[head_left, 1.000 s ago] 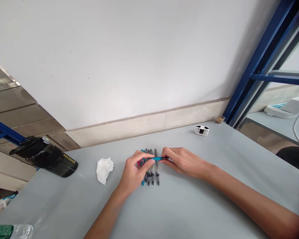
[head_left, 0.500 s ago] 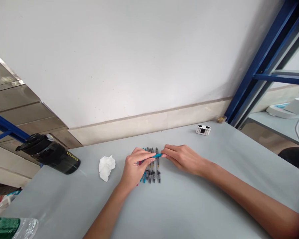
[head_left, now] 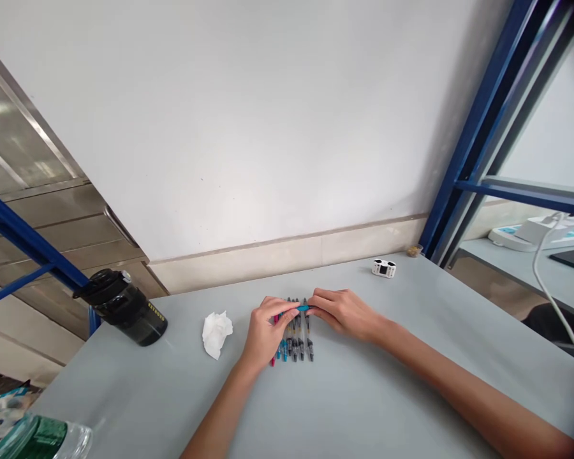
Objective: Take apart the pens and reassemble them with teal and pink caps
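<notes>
A blue pen is held level between my two hands, just above a row of pens. My left hand pinches its left part between thumb and fingers. At the other end, the fingertips of my right hand close on the tip. Beneath them, several pens lie side by side on the grey table: black ones, blue ones and a pink one. My left hand covers the upper part of the coloured pens.
Left of my hands lies a crumpled white tissue, with a black bottle beyond it. A clear bottle with a green label is at the lower left. Toward the back right are a small white device and a little clear cup.
The camera view has shifted, so the table things appear lower and slightly moved. Both hands keep their hold on the blue pen, with little change in pose.
</notes>
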